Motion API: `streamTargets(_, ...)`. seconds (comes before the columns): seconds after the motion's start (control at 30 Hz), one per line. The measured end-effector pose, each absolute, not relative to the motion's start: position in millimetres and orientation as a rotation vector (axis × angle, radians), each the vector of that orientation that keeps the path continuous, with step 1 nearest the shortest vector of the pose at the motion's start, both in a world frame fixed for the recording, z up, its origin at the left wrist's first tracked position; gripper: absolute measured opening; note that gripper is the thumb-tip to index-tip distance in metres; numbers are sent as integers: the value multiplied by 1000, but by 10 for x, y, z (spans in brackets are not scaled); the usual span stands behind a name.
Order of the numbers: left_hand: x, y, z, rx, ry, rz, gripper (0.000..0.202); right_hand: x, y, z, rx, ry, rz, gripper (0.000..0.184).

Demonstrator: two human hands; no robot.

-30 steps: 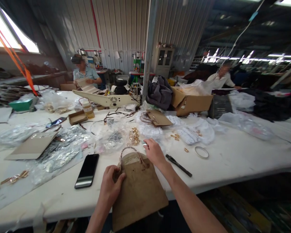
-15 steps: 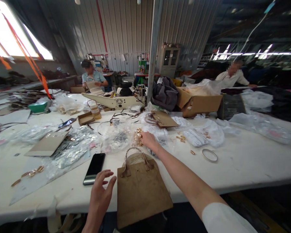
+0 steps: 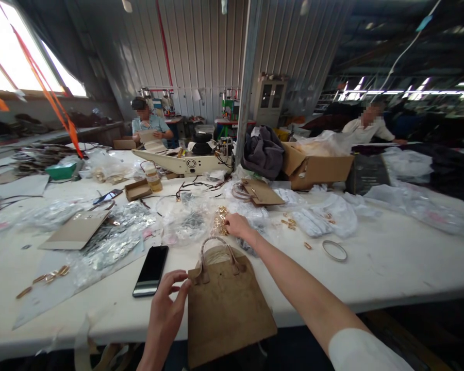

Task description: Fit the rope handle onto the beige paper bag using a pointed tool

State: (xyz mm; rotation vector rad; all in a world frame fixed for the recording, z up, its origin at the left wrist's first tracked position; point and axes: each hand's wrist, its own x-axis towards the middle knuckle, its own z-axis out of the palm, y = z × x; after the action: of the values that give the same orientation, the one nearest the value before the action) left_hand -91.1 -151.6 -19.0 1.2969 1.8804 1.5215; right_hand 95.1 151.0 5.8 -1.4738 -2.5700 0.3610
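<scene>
A brown handbag (image 3: pixel 230 309) with two short handles (image 3: pixel 219 252) stands at the table's front edge. Its upper left corner is between the thumb and fingertips of my left hand (image 3: pixel 169 301), which are closed on the edge. My right hand (image 3: pixel 238 225) reaches past the bag to a small heap of gold metal fittings (image 3: pixel 220 219). Its fingers are pinched together at the heap's right side; whatever they hold is hidden. A black phone (image 3: pixel 150 270) lies left of the bag.
Clear plastic bags of silver parts (image 3: pixel 119 232) spread over the left of the table. A flat brown panel (image 3: pixel 77 229) lies there. Another bag piece (image 3: pixel 263 191), loose gold fittings (image 3: pixel 290 223) and a ring-shaped roll (image 3: pixel 334 250) lie to the right. Two people sit farther back.
My left hand has moved slightly right and up, from beside the handbag to its upper left corner. My right hand stays at the heap of gold fittings.
</scene>
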Motion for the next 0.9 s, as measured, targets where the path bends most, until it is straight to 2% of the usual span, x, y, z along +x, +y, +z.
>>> streamTargets(0.2,-945,-1585,-16,1257,1913,1577,42,1152,1186,368,-1360,-2367,361,19)
streamTargets(0.3,-837,-1541,82,1153,1767,1512,45,1234,627,424,-1024,-2230,564,23)
streamTargets(0.43,-524,-1433,201,1109,1458,1486,46,1275,-274,344,-608,-2045,733,12)
streamTargets(0.6,-214,-1520,126,1151,1456,1439,27,1420,-932,54,-668,-2017,828,36)
streamTargets(0.67,-172,-1608,34,1126,1447,1420,25,1508,-1026,-42,-713,-2012,897,41)
streamTargets(0.9,-121,-1783,-94,1174,1441,1331,28,1679,-1096,-20,-797,-1918,1132,21)
